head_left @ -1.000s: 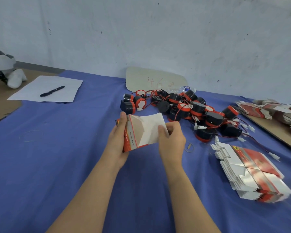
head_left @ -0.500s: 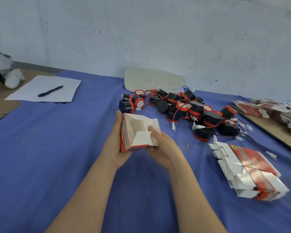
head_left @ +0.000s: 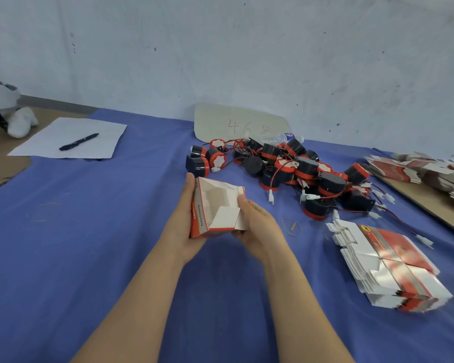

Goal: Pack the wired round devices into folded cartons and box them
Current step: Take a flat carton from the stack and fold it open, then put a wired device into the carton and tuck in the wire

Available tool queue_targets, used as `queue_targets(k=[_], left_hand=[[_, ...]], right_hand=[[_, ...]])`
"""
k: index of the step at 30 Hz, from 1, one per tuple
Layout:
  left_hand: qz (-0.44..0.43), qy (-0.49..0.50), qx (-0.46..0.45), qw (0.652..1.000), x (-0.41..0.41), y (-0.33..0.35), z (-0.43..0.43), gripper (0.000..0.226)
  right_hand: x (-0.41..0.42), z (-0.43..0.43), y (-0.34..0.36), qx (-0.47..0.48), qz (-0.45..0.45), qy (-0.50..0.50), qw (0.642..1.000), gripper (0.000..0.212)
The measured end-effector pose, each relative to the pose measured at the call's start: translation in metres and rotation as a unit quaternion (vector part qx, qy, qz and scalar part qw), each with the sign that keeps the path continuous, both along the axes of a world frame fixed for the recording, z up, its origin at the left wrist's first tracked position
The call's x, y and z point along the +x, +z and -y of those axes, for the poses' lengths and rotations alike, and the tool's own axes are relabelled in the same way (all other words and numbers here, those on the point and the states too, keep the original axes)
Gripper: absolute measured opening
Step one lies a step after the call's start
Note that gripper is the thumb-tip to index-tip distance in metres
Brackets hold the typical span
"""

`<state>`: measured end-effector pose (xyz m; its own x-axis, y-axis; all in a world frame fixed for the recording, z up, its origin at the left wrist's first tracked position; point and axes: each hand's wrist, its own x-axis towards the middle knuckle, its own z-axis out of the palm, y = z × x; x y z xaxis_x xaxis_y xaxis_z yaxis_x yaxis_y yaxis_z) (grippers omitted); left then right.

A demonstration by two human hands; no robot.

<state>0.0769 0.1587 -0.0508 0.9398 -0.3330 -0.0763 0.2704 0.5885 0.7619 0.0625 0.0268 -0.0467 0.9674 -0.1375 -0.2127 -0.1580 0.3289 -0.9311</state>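
Observation:
A small red and white carton (head_left: 215,208) is held up over the blue cloth, its open end facing me and its white flaps partly folded in. My left hand (head_left: 184,224) grips its left side and underside. My right hand (head_left: 257,226) holds its right side, thumb on an inner flap. Behind it lies a heap of black and red round devices (head_left: 294,171) with red and black wires and white plugs. A stack of flat cartons (head_left: 388,265) lies at the right.
A second pile of flat cartons (head_left: 430,171) sits on a brown board at far right. A white sheet (head_left: 71,138) with a black pen (head_left: 78,142) lies at back left. A card marked with numbers (head_left: 241,123) leans on the wall. A rubber band (head_left: 291,226) lies by my right hand.
The carton went from nearly flat to opened into a box shape. My right hand shifted from its top edge to its right side, with the thumb pressing a flap inward.

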Motion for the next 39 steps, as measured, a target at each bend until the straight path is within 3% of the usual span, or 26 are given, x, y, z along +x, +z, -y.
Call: queue_targets(k=[2,5,7,9,11,14,19,20,25,28,30,31,34,36,39], left_hand=[[-0.001,0.048,0.013,0.999,0.001,0.000,0.003,0.067],[0.022,0.134,0.015,0.991,0.004,0.000,0.003,0.066],[0.060,0.162,0.032,0.984,0.004,0.000,0.006,0.043],[0.109,0.181,0.117,0.970,0.001,-0.004,0.010,0.025],[0.191,0.212,0.260,0.922,0.000,-0.009,0.013,0.031],[0.269,0.259,0.414,0.830,-0.002,-0.011,0.015,0.034],[0.290,0.270,0.586,0.707,-0.009,-0.015,0.016,0.057],[0.277,0.273,0.599,0.700,-0.009,-0.015,0.015,0.052],[0.237,0.308,0.550,0.739,-0.009,-0.014,0.013,0.020],[0.190,0.296,0.507,0.787,-0.005,-0.014,0.012,0.026],[0.167,0.256,0.493,0.814,-0.002,-0.017,0.011,0.034],[0.171,0.237,0.512,0.808,0.000,-0.019,0.011,0.036],[0.228,0.208,0.602,0.737,0.000,-0.021,0.012,0.033],[0.239,0.172,0.641,0.709,-0.002,-0.022,0.014,0.040],[0.238,0.120,0.699,0.664,-0.004,-0.026,0.017,0.051]], right_hand=[[0.003,-0.004,0.000,-0.004,0.003,-0.084,0.996,0.030],[0.007,0.000,0.002,-0.104,0.024,-0.171,0.979,0.045],[0.006,-0.001,0.006,-0.070,0.018,-0.123,0.990,0.037],[0.003,-0.008,0.006,-0.073,0.010,-0.025,0.997,0.039],[0.003,-0.014,-0.003,-0.182,0.057,0.003,0.982,0.033],[0.006,-0.008,-0.010,-0.294,0.098,-0.117,0.944,0.023],[0.006,-0.002,-0.010,-0.320,0.131,-0.229,0.910,0.016],[0.006,-0.003,-0.009,-0.310,0.142,-0.241,0.909,0.017],[0.005,0.005,-0.012,-0.257,0.135,-0.271,0.918,0.024],[0.007,0.017,-0.015,-0.271,0.096,-0.278,0.917,0.014],[0.008,0.018,-0.020,-0.340,0.081,-0.259,0.900,0.026],[0.009,0.016,-0.022,-0.382,0.076,-0.243,0.889,0.035],[0.010,0.008,-0.024,-0.508,0.059,-0.188,0.838,0.048],[0.010,0.008,-0.025,-0.559,0.027,-0.166,0.812,0.046],[0.012,0.011,-0.026,-0.576,0.006,-0.155,0.803,0.039]])
